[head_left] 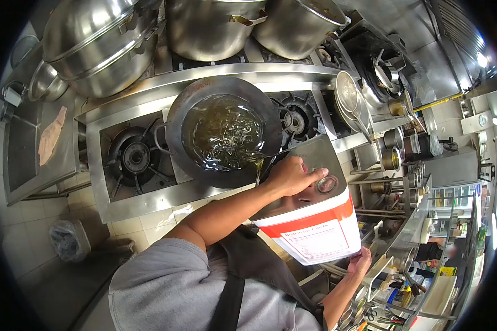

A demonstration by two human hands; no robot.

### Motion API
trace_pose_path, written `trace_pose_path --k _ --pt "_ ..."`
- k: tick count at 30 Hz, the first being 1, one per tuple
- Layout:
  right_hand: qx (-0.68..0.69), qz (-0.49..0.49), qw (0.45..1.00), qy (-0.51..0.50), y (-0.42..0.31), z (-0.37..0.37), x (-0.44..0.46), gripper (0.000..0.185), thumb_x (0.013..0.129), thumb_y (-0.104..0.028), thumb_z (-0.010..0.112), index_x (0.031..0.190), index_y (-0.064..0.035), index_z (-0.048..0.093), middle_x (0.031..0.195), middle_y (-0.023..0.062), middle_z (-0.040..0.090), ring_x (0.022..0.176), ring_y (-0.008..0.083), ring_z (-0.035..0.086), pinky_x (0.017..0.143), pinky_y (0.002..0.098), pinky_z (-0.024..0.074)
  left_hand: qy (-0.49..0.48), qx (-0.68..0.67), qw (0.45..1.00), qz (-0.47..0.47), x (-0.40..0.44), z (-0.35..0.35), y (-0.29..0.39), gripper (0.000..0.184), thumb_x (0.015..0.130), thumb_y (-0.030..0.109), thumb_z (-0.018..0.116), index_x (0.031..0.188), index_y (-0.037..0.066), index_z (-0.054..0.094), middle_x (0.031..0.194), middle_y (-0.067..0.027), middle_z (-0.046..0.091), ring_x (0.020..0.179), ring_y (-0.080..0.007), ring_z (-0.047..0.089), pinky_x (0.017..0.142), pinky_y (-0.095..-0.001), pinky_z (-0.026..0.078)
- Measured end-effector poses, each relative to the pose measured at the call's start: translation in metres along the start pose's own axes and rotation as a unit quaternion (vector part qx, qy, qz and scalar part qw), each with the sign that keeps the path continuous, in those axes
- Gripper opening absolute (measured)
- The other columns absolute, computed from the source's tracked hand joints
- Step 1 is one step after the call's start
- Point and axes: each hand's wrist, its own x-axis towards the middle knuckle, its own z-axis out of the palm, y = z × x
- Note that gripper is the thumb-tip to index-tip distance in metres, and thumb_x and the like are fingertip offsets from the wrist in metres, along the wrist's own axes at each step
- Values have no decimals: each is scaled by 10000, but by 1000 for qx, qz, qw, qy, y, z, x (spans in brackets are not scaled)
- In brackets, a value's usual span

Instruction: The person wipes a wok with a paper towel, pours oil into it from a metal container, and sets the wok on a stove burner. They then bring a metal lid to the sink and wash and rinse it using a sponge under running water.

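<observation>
Left hand (294, 175) gripping the tin (317, 238) by its top, right hand (360, 261) clasping the base, slow tilting steadies the pour into the wok (186, 100).

one wok (176, 118) is at the centre, with two burners (136, 158) beside it; three large pots (212, 33) are along the top, one tin (309, 223) and two hands (291, 176) right of centre, one bin (70, 240) lower left.

Tin (334, 155): smooth metal top, glossy label (317, 243). Wok (176, 118): metal, matt rim. 2 stockpots (209, 34): satin metal. Apron (268, 255): matt cloth.
</observation>
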Motion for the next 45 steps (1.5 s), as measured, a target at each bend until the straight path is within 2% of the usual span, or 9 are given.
trace_pose_path --k 18,22,25,36,40,45 --pt "-5 -3 1000 -3 -20 11 -4 97 845 -77 548 766 -74 490 594 -6 478 496 93 434 453 232 327 29 -15 999 17 -1 -2 1 643 722 637 653 682 1 572 566 -114 566 533 -214 576 517 -354 441" --pt "-20 0 1000 4 -32 24 -14 122 848 -70 540 733 -85 500 616 -16 474 516 73 437 451 195 341 37 -18 999 19 2 -1 -1 640 720 637 655 672 5 567 561 -111 565 526 -213 572 515 -350 440" --pt "-21 -9 1000 6 -31 18 -8 96 847 -78 543 757 -78 509 613 -12 483 510 85 444 449 215 345 32 -24 999 16 0 -5 3 693 706 663 630 657 -27 584 613 -165 597 584 -290 612 554 -393 467" --pt "-30 -24 999 -5 -37 11 4 81 841 -107 570 776 -83 529 605 -3 519 486 92 459 419 234 336 34 -47 998 17 -1 -10 10 673 706 646 642 647 -21 581 608 -150 595 566 -264 606 543 -382 464" --pt "-45 -26 999 -6 -44 17 1 80 844 -104 569 779 -96 524 611 -12 512 508 92 469 449 227 350 27 -42 999 15 -2 -13 11 617 722 628 658 682 21 559 574 -106 586 549 -206 592 529 -343 456" --pt "-17 -20 999 -35 -44 7 9 88 844 -96 578 783 -106 515 650 -24 516 580 93 499 524 231 394 29 -52 998 15 -4 -15 12 624 723 635 656 706 18 560 586 -103 600 555 -199 596 533 -337 461"
